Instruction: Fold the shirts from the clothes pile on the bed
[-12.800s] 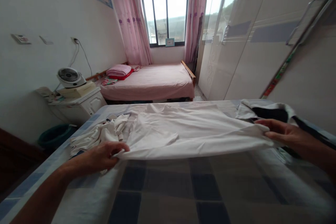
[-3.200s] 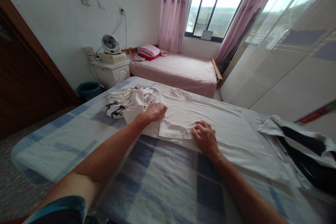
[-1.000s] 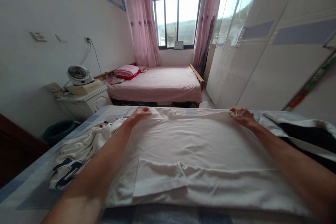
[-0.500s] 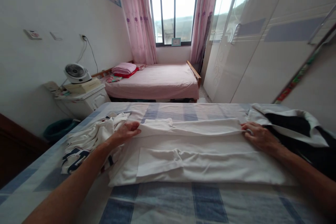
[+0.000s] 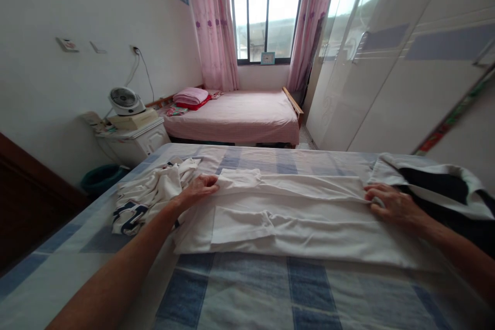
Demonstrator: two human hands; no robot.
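Note:
A white shirt [image 5: 309,216] lies spread lengthwise on the checked bed sheet [image 5: 247,289], its far and near sides folded inward with a sleeve lying along each. My left hand [image 5: 201,189] pinches the far folded edge at its left end. At the right end of that same edge, my right hand [image 5: 390,205] is closed on the cloth, with a ring-like band on one finger. Left of the shirt sits a crumpled white garment with dark lettering [image 5: 154,191], partly behind my left forearm. A black and white garment [image 5: 436,180] rests beyond my right hand.
Past the bed's far edge stands a second bed with a pink sheet [image 5: 247,113] and folded bedding [image 5: 191,97]. A small fan [image 5: 126,100] stands on a white cabinet [image 5: 150,139] at left, above a green bin [image 5: 102,178]. White wardrobes [image 5: 390,77] line the right side.
The view has shifted, so the room appears a little further right. Both hands still grip the far folded edge, which lies flatter at its left end, where the sleeve shows more.

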